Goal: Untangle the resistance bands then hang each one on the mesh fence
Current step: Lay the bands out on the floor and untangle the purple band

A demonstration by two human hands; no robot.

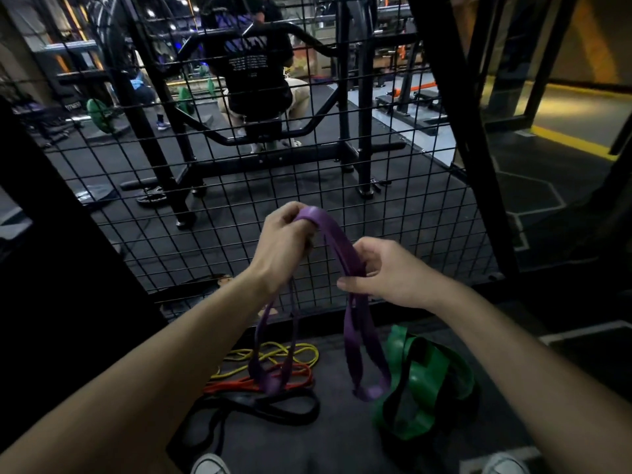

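Purple is the band in work now: the purple band (342, 248) is lifted off the floor in front of the mesh fence (239, 186). The left hand (284, 241) grips its top fold, and the right hand (383, 271) pinches the strands a little lower, so two long loops hang down toward the floor.

I judge that the untangling step is in hand, and that hanging is not yet begun, because no band is seen on the fence. The next move probably calls for opening the loops until they hang free, then finding a wire or hook to put the band over; I cannot see any hook.

On the floor below lie the other bands: a yellow band (273, 354), a red band (260, 381), a black band (273, 408) and a wide green band (427, 378). The left purple loop hangs down over the red one; whether they are caught together I cannot tell. Behind the fence a person (256, 70) sits on a gym machine, well apart.
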